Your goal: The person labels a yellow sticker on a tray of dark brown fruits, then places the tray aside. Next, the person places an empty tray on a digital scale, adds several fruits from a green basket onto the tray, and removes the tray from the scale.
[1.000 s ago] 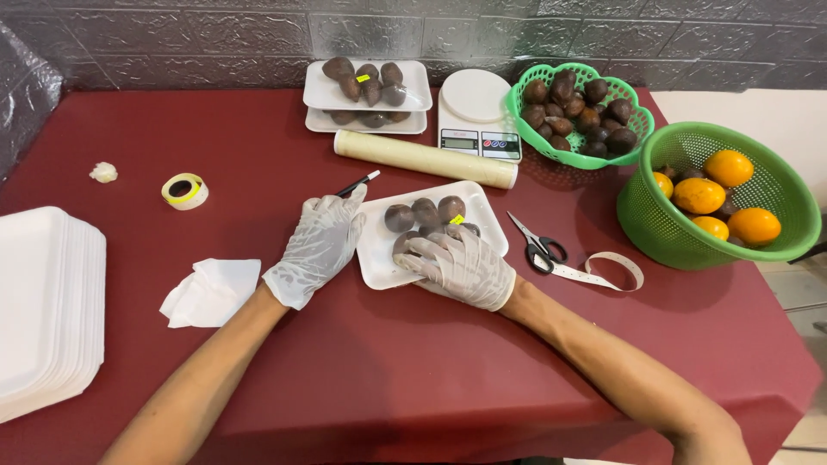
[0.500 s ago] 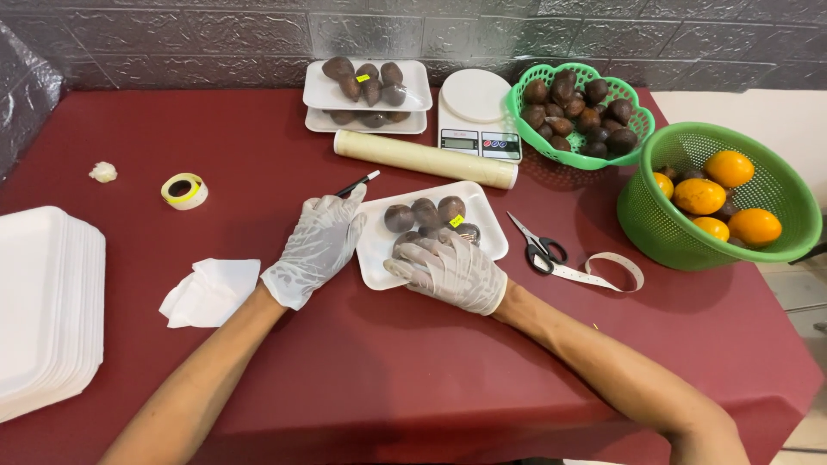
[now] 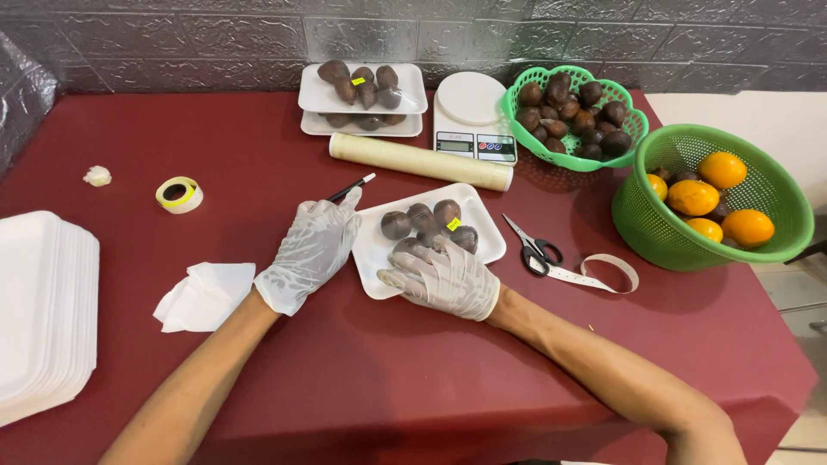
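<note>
Maroon tablecloth (image 3: 413,379) under white foam tray (image 3: 482,245), grey brick-pattern wall (image 3: 215,34) behind.

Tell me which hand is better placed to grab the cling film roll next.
Probably left. The left hand rests at the near tray's left edge, palm free, just below the cling film roll. The right hand lies across the dark fruits on the tray, farther from the roll.

My table (image 3: 215,112) wears a dark red cloth. On it lie a stack of white trays (image 3: 39,310), a tissue (image 3: 205,294), a tape roll (image 3: 179,194), a film roll (image 3: 420,161), a scale (image 3: 472,116), scissors (image 3: 534,250), two green baskets (image 3: 655,220), and trays of dark fruit (image 3: 362,95).
</note>
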